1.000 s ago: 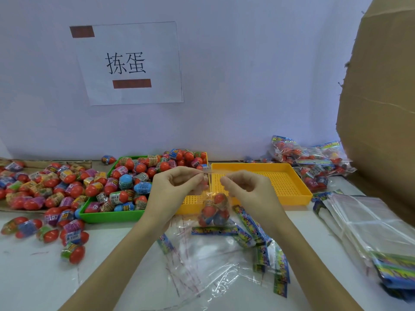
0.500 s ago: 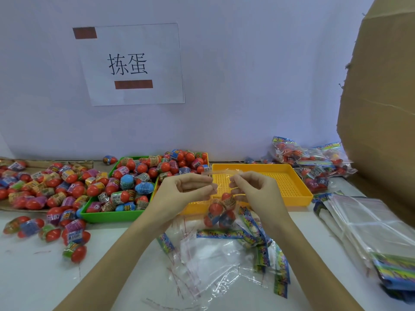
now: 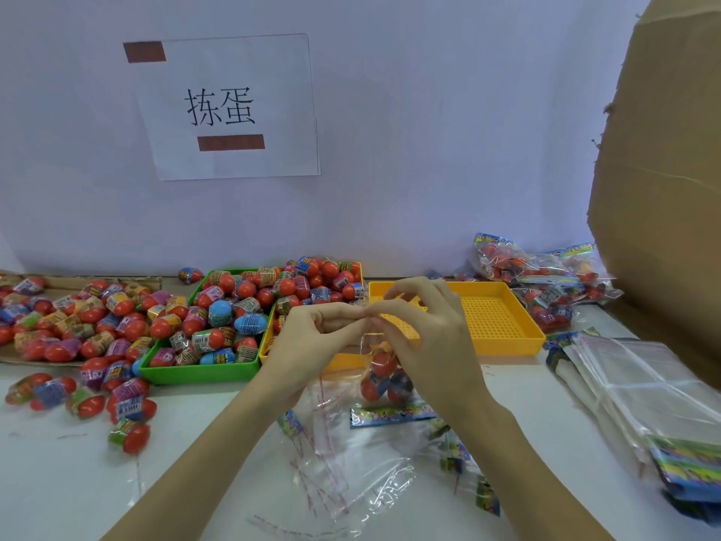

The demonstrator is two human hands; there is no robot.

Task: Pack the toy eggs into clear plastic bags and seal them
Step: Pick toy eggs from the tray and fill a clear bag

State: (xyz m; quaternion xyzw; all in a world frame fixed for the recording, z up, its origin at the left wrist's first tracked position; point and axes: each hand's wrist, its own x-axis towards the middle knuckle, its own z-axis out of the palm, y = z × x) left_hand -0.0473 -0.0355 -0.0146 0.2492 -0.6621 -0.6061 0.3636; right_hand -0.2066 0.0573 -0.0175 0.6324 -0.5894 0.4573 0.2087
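Table [image 3: 58, 482]: bears everything; wall behind it.
Sign [image 3: 230, 107]: on the wall, above the trays.
Left tray [image 3: 203, 370]: left of centre, full of toy eggs [image 3: 218, 314].
Right tray [image 3: 503, 337]: just right of the left tray, touching it; more eggs heaped at its far-left end.
Loose eggs [image 3: 78, 318]: left of the trays, some nearer the table's front edge.
Filled bags [image 3: 538, 279]: behind and right of the right tray.
Cardboard box [image 3: 663, 189]: far right.
Stack of empty bags [image 3: 643, 388]: right, before the box.
Hands: left hand [image 3: 312, 337] and right hand [image 3: 425, 337] meet before the trays, holding a bag of eggs [image 3: 382, 372] by its top.
Loose bags [image 3: 351, 462]: on the table beneath the hands.
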